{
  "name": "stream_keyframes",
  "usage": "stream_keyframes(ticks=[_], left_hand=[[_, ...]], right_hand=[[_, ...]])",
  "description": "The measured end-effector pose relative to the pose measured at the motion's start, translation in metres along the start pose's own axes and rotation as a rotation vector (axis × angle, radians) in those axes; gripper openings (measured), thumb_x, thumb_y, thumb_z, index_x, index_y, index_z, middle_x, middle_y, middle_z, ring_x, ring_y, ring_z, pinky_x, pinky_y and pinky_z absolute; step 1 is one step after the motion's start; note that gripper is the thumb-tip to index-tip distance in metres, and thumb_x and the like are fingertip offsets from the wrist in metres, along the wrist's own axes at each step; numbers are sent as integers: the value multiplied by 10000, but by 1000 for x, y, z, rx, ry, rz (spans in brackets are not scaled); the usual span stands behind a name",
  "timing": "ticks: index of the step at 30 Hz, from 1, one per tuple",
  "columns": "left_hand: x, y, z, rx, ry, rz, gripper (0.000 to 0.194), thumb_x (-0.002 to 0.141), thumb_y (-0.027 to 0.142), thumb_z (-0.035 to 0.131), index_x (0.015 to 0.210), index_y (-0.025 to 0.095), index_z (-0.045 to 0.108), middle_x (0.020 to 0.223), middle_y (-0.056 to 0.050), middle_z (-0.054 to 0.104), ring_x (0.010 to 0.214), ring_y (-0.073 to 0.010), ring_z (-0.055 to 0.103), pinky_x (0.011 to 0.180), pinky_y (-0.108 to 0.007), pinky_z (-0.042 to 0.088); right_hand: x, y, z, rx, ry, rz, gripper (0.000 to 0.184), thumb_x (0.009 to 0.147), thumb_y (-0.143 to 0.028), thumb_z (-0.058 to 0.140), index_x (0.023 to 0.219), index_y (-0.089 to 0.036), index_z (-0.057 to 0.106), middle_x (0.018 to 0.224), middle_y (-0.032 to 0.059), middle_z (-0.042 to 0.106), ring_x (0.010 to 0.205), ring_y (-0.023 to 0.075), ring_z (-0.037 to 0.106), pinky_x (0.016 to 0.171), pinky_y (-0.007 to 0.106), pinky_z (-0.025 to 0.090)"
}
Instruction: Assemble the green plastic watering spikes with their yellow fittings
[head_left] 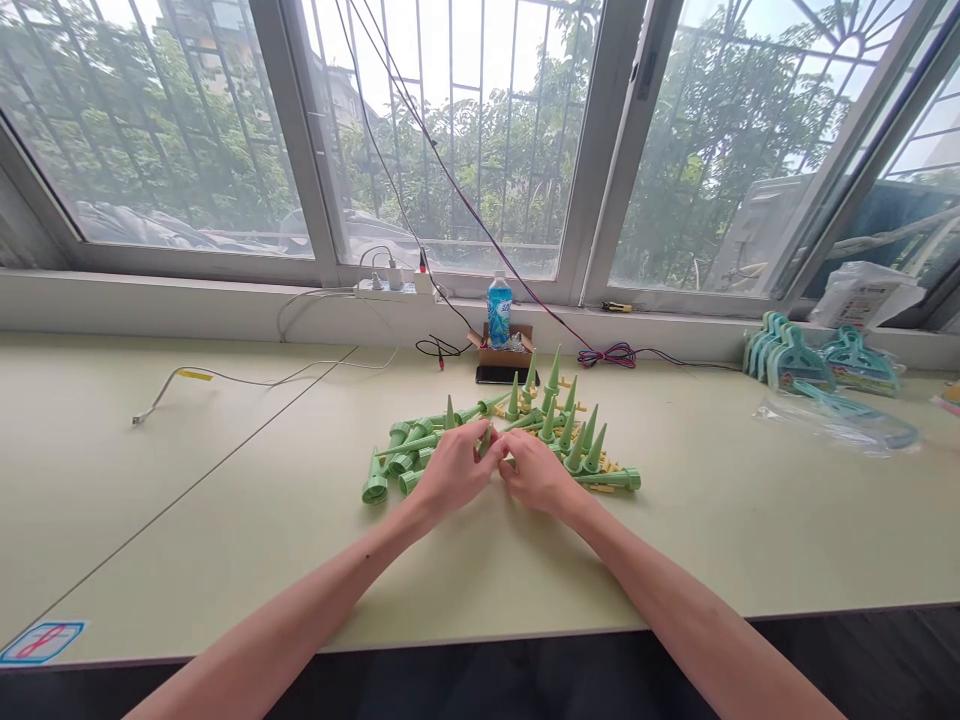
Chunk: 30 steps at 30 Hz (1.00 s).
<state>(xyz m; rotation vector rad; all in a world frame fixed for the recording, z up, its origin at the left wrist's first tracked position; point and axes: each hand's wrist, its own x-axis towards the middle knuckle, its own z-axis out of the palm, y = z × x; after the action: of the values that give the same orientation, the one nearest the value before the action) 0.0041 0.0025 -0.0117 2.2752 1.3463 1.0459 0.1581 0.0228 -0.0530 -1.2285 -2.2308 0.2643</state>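
My left hand [456, 465] is closed around a green plastic spike [485, 440], whose pointed tip sticks up between the fingers. My right hand [534, 470] meets it at the fingertips; its fingers are pinched, and whatever they hold is hidden. Around both hands lies a pile of green cone-shaped plastic spikes. Those at the left, such as a capped spike [375, 482], have wide ribbed ends. Several at the right, like one spike [596, 450], point upward. Small yellow plastic pieces [611, 466] lie among them.
Behind the pile stand a small cardboard box [504, 355], a blue bottle [499, 312] and a dark flat object [495, 376]. Coiled cables [609, 355] and a white cable [247, 382] lie on the table [262, 540]. Teal plastic items [795, 358] sit at the far right.
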Motion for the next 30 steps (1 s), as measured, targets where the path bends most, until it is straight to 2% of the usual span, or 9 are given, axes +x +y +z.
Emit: stream_keyframes(ticks=[14, 30], left_hand=[[1, -1, 0, 0, 2, 14, 238, 877, 329, 450, 750, 185, 591, 682, -3, 614, 540, -120, 457, 564, -252, 373], [1, -2, 1, -8, 16, 17, 246, 893, 334, 446, 730, 186, 556, 641, 13, 582, 506, -109, 429, 542, -243, 361]], right_hand=[[0, 1, 1, -4, -1, -3, 105, 842, -119, 469, 865, -193, 540, 863, 31, 538, 828, 169, 541, 733, 274, 409], [1, 2, 0, 23, -3, -9, 164, 830, -53, 479, 867, -184, 571, 852, 33, 560, 813, 160, 540, 727, 260, 400]])
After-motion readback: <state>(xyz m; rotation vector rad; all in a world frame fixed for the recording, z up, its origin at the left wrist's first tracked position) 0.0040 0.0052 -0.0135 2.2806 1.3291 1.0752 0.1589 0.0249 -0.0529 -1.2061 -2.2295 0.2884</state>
